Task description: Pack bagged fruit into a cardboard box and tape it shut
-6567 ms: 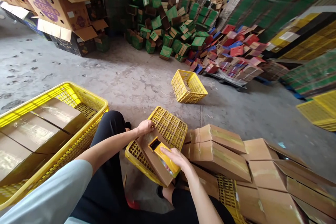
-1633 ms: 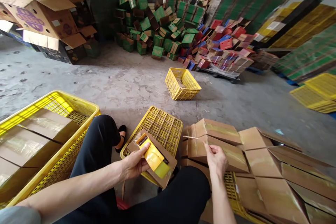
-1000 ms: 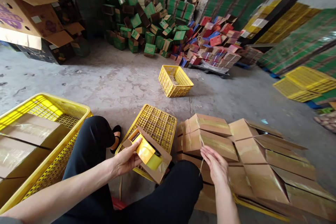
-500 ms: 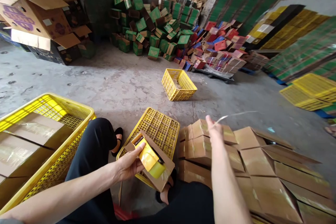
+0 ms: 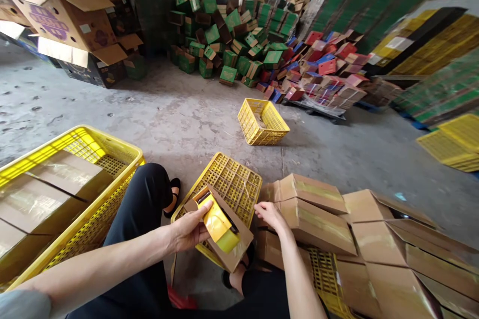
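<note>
My left hand point(image 5: 191, 229) is wrapped around a yellow tape dispenser point(image 5: 214, 219), thumb on top. Beneath the dispenser, a brown cardboard box point(image 5: 241, 238) lies slanted on an upturned yellow crate point(image 5: 234, 172) between my legs. My right hand point(image 5: 270, 215) is raised just right of the crate with fingers pinched together. A thin, pale strip point(image 5: 246, 190) shows near those fingertips, above the crate's grid; its join with the fingers is too small to see clearly.
To the left, a large yellow crate point(image 5: 112, 134) holds taped cardboard boxes point(image 5: 69, 172). More taped boxes point(image 5: 322, 214) are stacked at my right. A small yellow crate point(image 5: 264, 134) stands ahead, before a heap of green cartons point(image 5: 228, 72) and red-blue cartons point(image 5: 325, 67).
Earlier, my right hand held the dispenser and my left hand the box; the dispenser is now in my left. My right hand has swung the strip rightward, then back left toward the crate.
</note>
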The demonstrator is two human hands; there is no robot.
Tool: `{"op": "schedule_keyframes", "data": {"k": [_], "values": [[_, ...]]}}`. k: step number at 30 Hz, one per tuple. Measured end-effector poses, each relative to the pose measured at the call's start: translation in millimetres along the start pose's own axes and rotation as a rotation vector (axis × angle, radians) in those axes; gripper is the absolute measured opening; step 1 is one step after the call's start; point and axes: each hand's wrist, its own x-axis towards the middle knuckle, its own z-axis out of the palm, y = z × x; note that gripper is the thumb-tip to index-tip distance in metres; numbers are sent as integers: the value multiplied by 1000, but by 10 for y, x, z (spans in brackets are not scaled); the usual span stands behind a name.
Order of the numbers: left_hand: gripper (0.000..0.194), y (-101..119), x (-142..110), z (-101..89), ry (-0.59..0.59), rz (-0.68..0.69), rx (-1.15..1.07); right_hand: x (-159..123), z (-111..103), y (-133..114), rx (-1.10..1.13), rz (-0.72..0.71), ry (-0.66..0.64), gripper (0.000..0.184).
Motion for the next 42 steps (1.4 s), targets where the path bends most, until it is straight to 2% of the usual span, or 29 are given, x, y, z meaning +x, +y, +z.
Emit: {"op": "schedule_keyframes", "data": {"k": [1, 4, 6, 7, 11, 13, 16, 19, 22, 26, 28, 31, 34, 37, 38, 42], "values": [[49, -2, -6, 5, -1, 5, 3, -103, 83, -62, 26, -58, -36, 23], [46, -19, -12, 26, -14, 17, 29, -461, 294, -294, 192, -337, -207, 49], [46, -44, -3, 35, -27, 33, 53, -679, 397, -467, 155, -442, -348, 56], [46, -61, 5, 35, -35, 44, 63, -765, 442, -552, 98, -446, -394, 57], [49, -148, 53, 10, -79, 111, 103, -923, 612, -820, -55, -400, -430, 50], [51, -185, 72, -4, -95, 156, 119, -926, 681, -877, -23, -374, -471, 49], [53, -202, 66, -9, -144, 184, 111, -909, 724, -854, 43, -233, -491, 54], [59, -155, 0, -5, -217, 93, 127, -921, 671, -776, 115, -123, -423, 54], [69, -60, -88, -44, -280, 1, 231, -971, 560, -739, 239, -75, -448, 52], [82, 88, -101, -248, -228, 27, 423, -1036, 462, -750, 317, -75, -485, 52], [76, 178, -31, -398, -170, 95, 561, -1048, 465, -737, 337, -92, -497, 53], [57, 358, 126, -582, -46, 249, 718, -1037, 504, -669, 338, -101, -464, 55], [39, 507, 262, -628, 48, 436, 612, -1024, 534, -577, 337, -80, -426, 61], [16, 475, 317, -587, -4, 617, 558, -1045, 530, -503, 326, -66, -414, 69], [18, 418, 316, -581, -40, 671, 576, -1060, 521, -483, 323, -66, -413, 69], [49, 137, 262, -675, -177, 805, 690, -1095, 466, -406, 312, -75, -422, 65]]}}
